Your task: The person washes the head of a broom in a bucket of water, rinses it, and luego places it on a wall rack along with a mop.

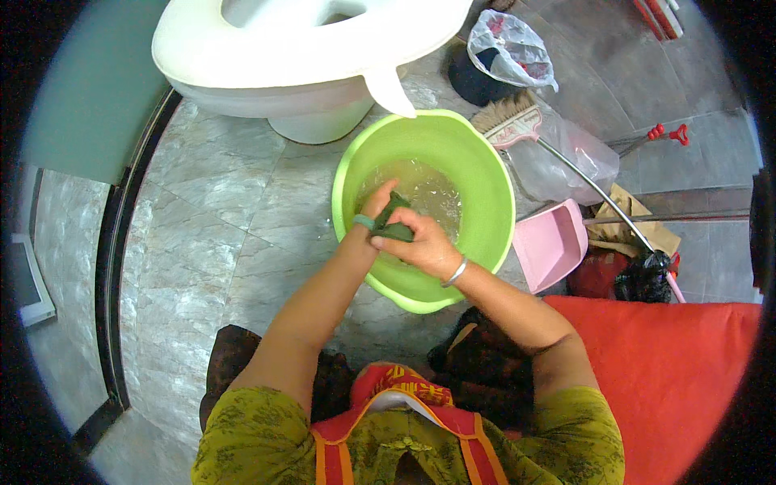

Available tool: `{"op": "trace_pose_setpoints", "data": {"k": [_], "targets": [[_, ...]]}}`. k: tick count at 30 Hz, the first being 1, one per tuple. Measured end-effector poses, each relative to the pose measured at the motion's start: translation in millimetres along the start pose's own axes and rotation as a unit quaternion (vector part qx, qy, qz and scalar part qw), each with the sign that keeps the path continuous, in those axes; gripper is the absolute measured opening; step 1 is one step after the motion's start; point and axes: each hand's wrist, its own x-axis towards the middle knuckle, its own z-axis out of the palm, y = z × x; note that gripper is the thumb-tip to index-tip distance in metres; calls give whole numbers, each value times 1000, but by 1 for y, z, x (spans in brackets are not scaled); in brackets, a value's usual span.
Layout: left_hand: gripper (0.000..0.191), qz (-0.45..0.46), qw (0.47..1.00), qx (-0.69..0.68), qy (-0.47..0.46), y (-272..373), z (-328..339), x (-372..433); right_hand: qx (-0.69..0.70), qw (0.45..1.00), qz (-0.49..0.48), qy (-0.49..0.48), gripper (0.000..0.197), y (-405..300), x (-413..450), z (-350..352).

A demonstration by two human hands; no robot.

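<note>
My right hand [427,245], with a silver bracelet on its wrist, grips a wet dark green cloth [394,229]. Against the cloth's other side is my left hand [379,199], a pale green band around its wrist; the cloth lies bunched between the two hands, and some of the left fingers are hidden. Both hands are over a lime-green plastic basin [485,163] on the floor. Cloudy water [433,188] with bubbles or ripples lies in its bottom, below the hands.
A white toilet [315,73] stands beyond the basin. At right are a lined black trash bin [479,79], a broom [515,124], a pink dustpan [551,245] and a crumpled brown paper bag [624,212]. Red fabric [661,376] lies near my right arm. A dark door track [109,291] crosses the left.
</note>
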Motion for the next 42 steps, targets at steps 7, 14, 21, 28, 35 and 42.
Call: {"op": "trace_pose_setpoints", "data": {"k": [7,14,21,28,35,42], "targets": [[31,202,878,-168,-399,-35,-22,9,-148,955,-45,253,22,4,29,22],[35,49,986,-25,155,-38,26,-12,-207,932,123,270,40,102,79,-41],[46,123,974,133,133,7,3,-13,-283,892,223,275,54,209,83,-92],[44,99,961,158,202,-1,-11,9,-83,966,148,193,34,192,71,-26],[28,109,989,28,101,4,-41,19,18,998,39,-35,27,9,15,-9],[28,298,881,367,-18,-36,-72,35,-170,963,-107,180,21,21,28,24]]}}
